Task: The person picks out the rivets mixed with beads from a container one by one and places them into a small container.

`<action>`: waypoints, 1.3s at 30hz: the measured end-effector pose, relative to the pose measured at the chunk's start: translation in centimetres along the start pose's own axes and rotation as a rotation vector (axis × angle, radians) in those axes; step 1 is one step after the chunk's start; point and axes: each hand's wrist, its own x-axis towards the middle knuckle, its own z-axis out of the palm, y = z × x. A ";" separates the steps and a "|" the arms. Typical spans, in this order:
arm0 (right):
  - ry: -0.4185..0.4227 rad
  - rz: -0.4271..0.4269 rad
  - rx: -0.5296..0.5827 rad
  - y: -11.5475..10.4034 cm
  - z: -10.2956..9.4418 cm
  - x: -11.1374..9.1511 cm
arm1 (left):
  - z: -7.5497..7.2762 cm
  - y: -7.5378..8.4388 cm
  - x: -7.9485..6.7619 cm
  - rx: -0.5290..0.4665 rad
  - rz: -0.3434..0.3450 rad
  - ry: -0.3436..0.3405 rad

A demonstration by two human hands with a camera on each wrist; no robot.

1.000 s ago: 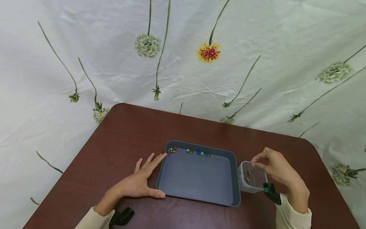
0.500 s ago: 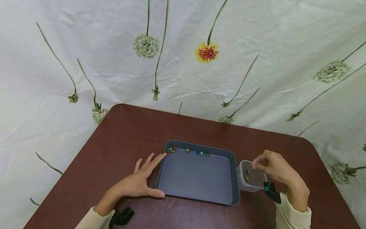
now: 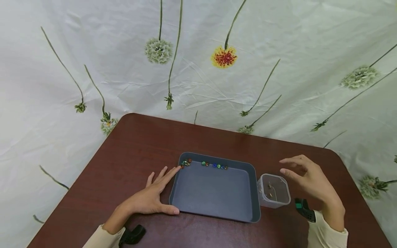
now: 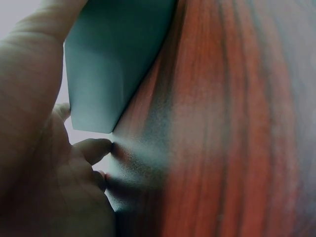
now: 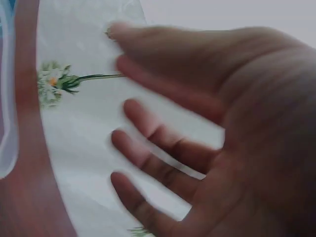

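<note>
My left hand lies spread against the left side of a grey rectangular tray. Its index fingertip touches the rim near the far left corner, and the thumb rests at the near left corner. Glass marbles cluster in that far left corner, with more marbles strung along the far wall. Right of the tray stands a clear plastic container with a few small marbles at its bottom. Just beyond its right side, my right hand hovers with thumb and fingers apart, holding nothing.
Everything stands on a dark reddish-brown table with rounded corners. Behind it hangs a white cloth printed with flowers. In the right wrist view, the container's rim shows at the left edge.
My right hand has moved from over the container up and to the right, its pinched fingers spreading apart. The left hand and the tray have stayed put.
</note>
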 end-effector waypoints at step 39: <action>-0.455 -0.014 0.922 9.2 5.2 -3.9 | 0.0 -0.3 0.2 -0.027 0.006 0.021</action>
